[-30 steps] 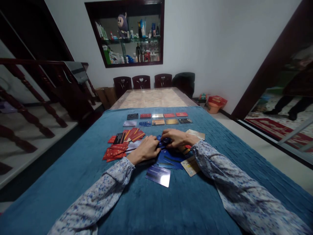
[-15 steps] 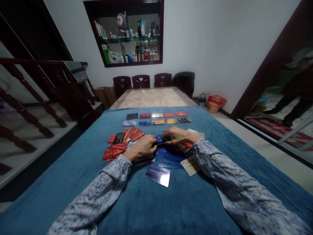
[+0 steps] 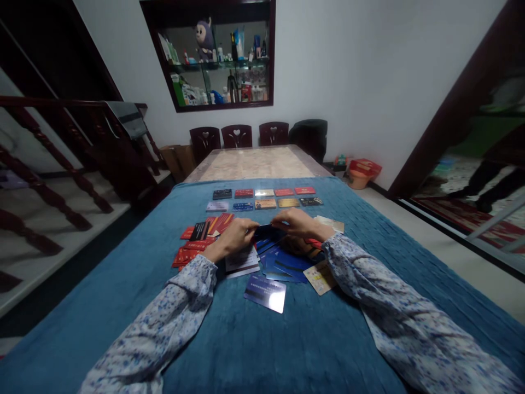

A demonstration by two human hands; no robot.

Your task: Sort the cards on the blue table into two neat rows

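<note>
My left hand [image 3: 238,234] and my right hand [image 3: 297,223] are both closed, pinching the two ends of a dark card [image 3: 264,226] held just above the table. Beneath them spreads a loose pile of blue cards [image 3: 287,266]. White cards [image 3: 243,264] lie under my left wrist. Left of that hand sits a heap of red cards [image 3: 192,254] with a black card [image 3: 199,231] on it. A shiny purple-blue card [image 3: 266,294] lies in front, and a beige card [image 3: 320,277] rests by my right sleeve. My right hand partly hides more cards.
Beyond my hands, two rows of neatly stacked cards [image 3: 264,204] stand on the blue cloth [image 3: 164,306]. Chairs [image 3: 237,137] line the table's far end. On the right floor is an orange bucket [image 3: 357,179]; a person's legs [image 3: 488,183] show through the doorway.
My left hand has shifted slightly left and up, uncovering more white cards. The card between my hands now shows as a dark, nearly level strip. My right hand has barely moved.
</note>
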